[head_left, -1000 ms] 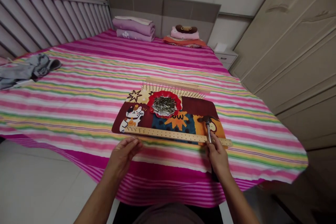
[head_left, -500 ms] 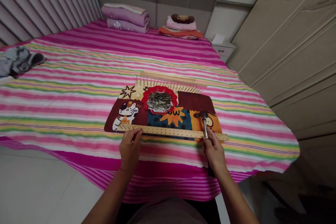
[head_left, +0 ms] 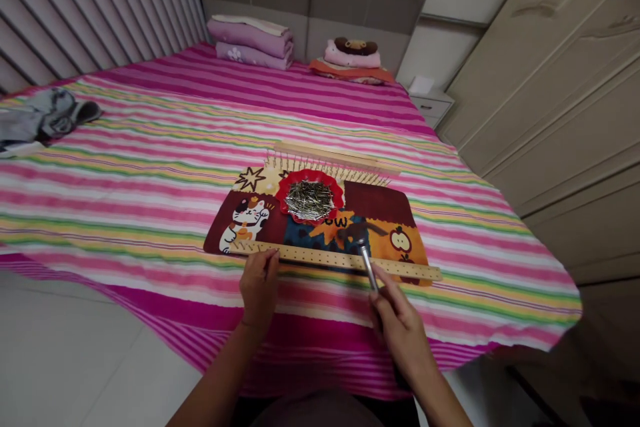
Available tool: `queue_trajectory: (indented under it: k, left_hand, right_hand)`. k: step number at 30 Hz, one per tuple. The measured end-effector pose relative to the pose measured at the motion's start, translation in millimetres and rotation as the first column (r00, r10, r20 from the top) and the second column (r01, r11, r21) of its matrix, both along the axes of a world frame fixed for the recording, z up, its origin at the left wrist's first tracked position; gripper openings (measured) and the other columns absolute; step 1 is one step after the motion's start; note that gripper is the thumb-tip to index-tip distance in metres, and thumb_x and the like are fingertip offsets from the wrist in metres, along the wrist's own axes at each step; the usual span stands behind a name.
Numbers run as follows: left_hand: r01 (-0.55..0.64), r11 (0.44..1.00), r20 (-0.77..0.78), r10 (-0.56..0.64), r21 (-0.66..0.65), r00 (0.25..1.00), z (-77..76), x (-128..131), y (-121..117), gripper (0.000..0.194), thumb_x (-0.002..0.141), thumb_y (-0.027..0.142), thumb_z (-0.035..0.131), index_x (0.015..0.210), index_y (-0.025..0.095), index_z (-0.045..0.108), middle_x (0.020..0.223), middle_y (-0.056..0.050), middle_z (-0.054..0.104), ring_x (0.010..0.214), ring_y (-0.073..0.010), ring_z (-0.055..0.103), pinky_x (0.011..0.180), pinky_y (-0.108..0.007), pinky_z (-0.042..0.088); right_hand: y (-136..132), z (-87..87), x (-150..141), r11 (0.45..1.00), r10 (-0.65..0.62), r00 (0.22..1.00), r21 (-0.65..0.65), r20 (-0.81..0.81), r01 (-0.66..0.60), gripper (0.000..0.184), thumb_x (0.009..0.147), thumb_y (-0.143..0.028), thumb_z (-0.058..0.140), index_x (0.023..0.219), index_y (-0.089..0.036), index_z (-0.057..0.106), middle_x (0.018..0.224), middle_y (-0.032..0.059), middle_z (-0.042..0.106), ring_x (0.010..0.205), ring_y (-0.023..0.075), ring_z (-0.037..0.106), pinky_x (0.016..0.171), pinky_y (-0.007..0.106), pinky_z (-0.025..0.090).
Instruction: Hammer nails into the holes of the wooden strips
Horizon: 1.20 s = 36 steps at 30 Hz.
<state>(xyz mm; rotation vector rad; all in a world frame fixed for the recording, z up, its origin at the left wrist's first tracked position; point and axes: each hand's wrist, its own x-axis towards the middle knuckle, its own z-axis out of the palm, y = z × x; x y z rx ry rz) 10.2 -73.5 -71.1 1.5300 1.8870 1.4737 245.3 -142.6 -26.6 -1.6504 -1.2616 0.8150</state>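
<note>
A pale wooden strip (head_left: 320, 257) with rows of holes lies across the front of a patterned mat (head_left: 380, 200). Several nails (head_left: 240, 244) stand in its left end. My left hand (head_left: 260, 287) is closed at the strip beside those nails, its thumb and fingertips pinched together; what they hold is too small to make out. In my right hand (head_left: 400, 320) is a hammer (head_left: 367, 265), gripped by its handle. Its dark head is above the mat, behind the strip's middle. Farther back on the mat, a red scalloped bowl (head_left: 341, 195) holds many loose metal nails (head_left: 309, 200).
Behind the bowl, another wooden strip (head_left: 330, 153) has a long row of nails (head_left: 325, 167) along it. The striped bed sheet (head_left: 150, 180) lies under everything. Grey clothing (head_left: 55, 113) is at the left, and folded purple bedding (head_left: 253, 43) sits by the headboard (head_left: 350, 10).
The hammer has swung left, its head moving from the strip's right end toward the middle. My right hand has shifted slightly left and nearer me. My left hand stays at the strip.
</note>
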Motion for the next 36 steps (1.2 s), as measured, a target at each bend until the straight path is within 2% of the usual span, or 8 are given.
queue_trajectory:
  k: [4,12,20,24,26,31,34,36]
  left_hand:
    - [-0.015,0.999,-0.009,0.015,0.030,1.000,-4.8,1,1,0.015,0.084,0.034,0.052,0.079,0.024,0.062,0.078,-0.004,0.065,0.080,-0.0184,0.059,0.079,-0.031,0.046]
    - [-0.017,0.999,0.004,0.017,0.038,1.000,-9.8,4,1,0.015,0.085,0.030,0.050,0.080,0.023,0.061,0.080,-0.005,0.065,0.082,-0.0188,0.060,0.081,-0.032,0.045]
    - [-0.005,0.999,-0.010,0.006,0.032,1.000,-12.4,3,1,0.015,0.086,0.030,0.049,0.081,0.022,0.061,0.081,-0.006,0.064,0.083,-0.0193,0.059,0.081,-0.032,0.045]
    - [-0.037,0.999,-0.059,0.039,0.030,0.998,-14.4,3,2,0.015,0.085,0.026,0.048,0.075,0.022,0.058,0.075,-0.005,0.062,0.078,-0.0184,0.059,0.075,-0.030,0.045]
    - [-0.044,0.998,-0.078,0.048,0.042,0.996,-16.1,3,3,0.015,0.085,0.026,0.049,0.075,0.021,0.058,0.075,-0.004,0.063,0.077,-0.0176,0.059,0.074,-0.029,0.046]
    - [-0.042,0.995,-0.102,0.052,0.095,0.993,-18.0,2,5,0.016,0.086,0.030,0.050,0.079,0.021,0.061,0.077,-0.003,0.064,0.078,-0.0164,0.059,0.076,-0.029,0.047]
    - [-0.042,0.996,-0.104,0.051,0.085,0.993,-18.0,1,5,0.017,0.087,0.032,0.049,0.080,0.021,0.061,0.077,-0.003,0.064,0.078,-0.0167,0.059,0.076,-0.029,0.047]
    - [-0.047,0.996,-0.097,0.054,0.070,0.994,-18.7,1,5,0.018,0.087,0.033,0.049,0.081,0.021,0.061,0.078,-0.003,0.064,0.078,-0.0171,0.060,0.076,-0.030,0.047]
  right_hand:
    - [-4,20.1,-36,0.941,0.332,0.943,0.064,0.019,-0.332,0.043,0.088,-0.032,0.050,0.130,-0.027,0.059,0.094,0.0023,0.073,0.084,0.0189,0.069,0.074,0.031,0.057]
    - [17,21.3,-68,0.816,0.502,0.834,0.195,0.230,-0.545,0.051,0.092,-0.016,0.042,0.141,-0.029,0.045,0.130,0.0031,0.060,0.119,0.0179,0.057,0.098,0.034,0.049]
    - [12,35.3,-69,0.789,0.436,0.788,0.238,0.435,-0.567,0.060,0.094,-0.013,0.038,0.149,-0.032,0.026,0.120,0.0080,0.062,0.101,0.0196,0.063,0.084,0.034,0.055]
    - [10,28.0,-67,0.780,0.468,0.717,0.140,0.516,-0.610,0.060,0.091,-0.011,0.039,0.148,-0.030,0.032,0.093,0.0065,0.066,0.070,0.0169,0.064,0.063,0.028,0.056]
    - [9,27.0,-66,0.789,0.463,0.731,0.143,0.502,-0.598,0.058,0.091,-0.012,0.039,0.147,-0.028,0.035,0.088,0.0059,0.066,0.067,0.0161,0.063,0.061,0.027,0.055]
    - [15,33.2,-42,0.857,0.300,0.889,0.311,0.346,-0.411,0.048,0.094,-0.019,0.042,0.141,-0.025,0.045,0.110,0.0081,0.067,0.096,0.0186,0.065,0.080,0.030,0.054]
    - [25,20.7,-11,0.957,0.145,0.961,0.214,0.236,-0.197,0.045,0.093,-0.028,0.045,0.136,-0.020,0.052,0.083,0.0037,0.070,0.073,0.0168,0.066,0.066,0.027,0.054]
    - [34,4.5,11,0.988,0.038,0.979,0.139,0.200,-0.066,0.047,0.090,-0.032,0.047,0.134,-0.018,0.055,0.071,0.0015,0.068,0.063,0.0160,0.063,0.059,0.025,0.052]
